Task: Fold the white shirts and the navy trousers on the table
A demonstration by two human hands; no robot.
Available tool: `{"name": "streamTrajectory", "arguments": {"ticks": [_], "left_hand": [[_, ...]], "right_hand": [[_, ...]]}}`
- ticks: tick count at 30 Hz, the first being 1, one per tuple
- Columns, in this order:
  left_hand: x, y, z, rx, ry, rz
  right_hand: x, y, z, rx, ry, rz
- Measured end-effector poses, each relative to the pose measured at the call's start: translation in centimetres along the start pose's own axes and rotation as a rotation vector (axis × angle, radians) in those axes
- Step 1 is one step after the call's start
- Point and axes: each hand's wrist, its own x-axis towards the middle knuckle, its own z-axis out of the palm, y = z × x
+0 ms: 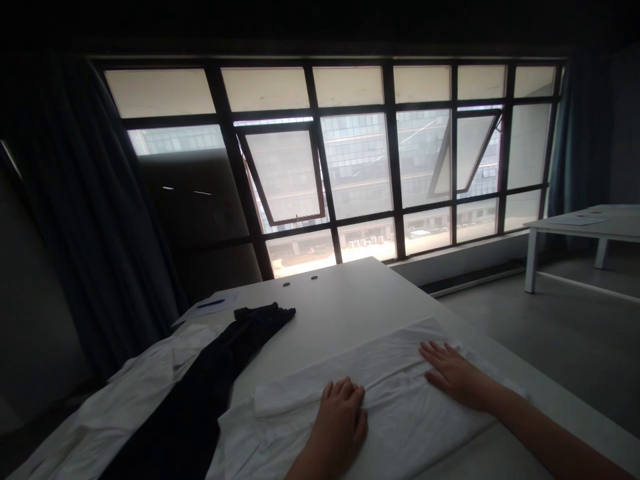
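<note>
A white cloth garment (400, 413) lies folded and spread across the near part of the white table, with creases running over it. My right hand (455, 375) rests palm down near its right end, fingers stretched out and apart. On the middle of the same cloth is my left hand (341, 419), palm down with its fingers slightly bent, and no fabric shows gripped in it. What lies under both palms is hidden. To the left, a dark garment (200, 387) stretches lengthwise along the table.
More white cloth (135, 393) is heaped beyond the dark garment at the table's left edge. A pen (211, 303) lies on paper (227, 298) at the far left. The white table (345, 300) has two round grommets. Another table (585, 230) stands at right, near tall windows (355, 163).
</note>
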Motion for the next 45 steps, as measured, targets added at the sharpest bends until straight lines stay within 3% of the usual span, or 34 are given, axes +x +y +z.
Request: {"name": "streamTrajectory", "arguments": {"ticks": [5, 8, 10, 14, 16, 18, 21, 29, 33, 37, 40, 42, 45], "left_hand": [[-0.1, -0.1, 0.0, 0.031, -0.070, -0.086], [0.1, -0.2, 0.1, 0.037, -0.111, -0.118], [0.2, -0.3, 0.2, 0.032, -0.112, -0.116], [0.2, -0.5, 0.4, 0.024, -0.096, -0.097], [0.2, -0.6, 0.5, 0.018, -0.089, -0.086], [0.2, -0.6, 0.5, 0.014, -0.083, -0.087], [0.3, -0.7, 0.7, 0.016, -0.091, -0.107], [0.3, -1.0, 0.9, -0.005, -0.106, -0.121], [0.2, -1.0, 0.8, -0.016, -0.114, -0.117], [0.2, -0.9, 0.9, -0.017, -0.099, -0.126], [0.2, -0.9, 1.0, -0.020, -0.098, -0.118], [0.3, -1.0, 1.1, -0.016, -0.109, -0.118], [0.3, -1.2, 1.2, -0.010, -0.117, -0.122]], "right_hand": [[0.4, 1.2, -0.5, -0.071, -0.089, 0.235], [2.0, 0.2, -1.0, -0.196, -0.060, 0.301], [4.0, -2.4, -1.0, -0.184, -0.022, 0.227], [9.0, -10.4, 0.0, 0.078, -0.069, -0.075], [11.1, -13.6, 0.8, 0.139, -0.109, -0.125], [12.3, -15.1, 1.8, 0.146, -0.138, -0.113], [12.5, -13.3, 2.7, 0.112, -0.156, -0.041], [9.9, 1.7, 1.6, -0.054, -0.100, 0.282], [8.9, 5.5, 1.1, -0.131, -0.061, 0.430], [8.3, 6.0, 1.4, -0.207, 0.024, 0.558], [8.3, 4.7, 1.0, -0.234, 0.088, 0.643], [8.7, 2.4, 0.5, -0.236, 0.098, 0.608], [9.4, -3.8, 0.3, -0.149, 0.048, 0.376]]}}
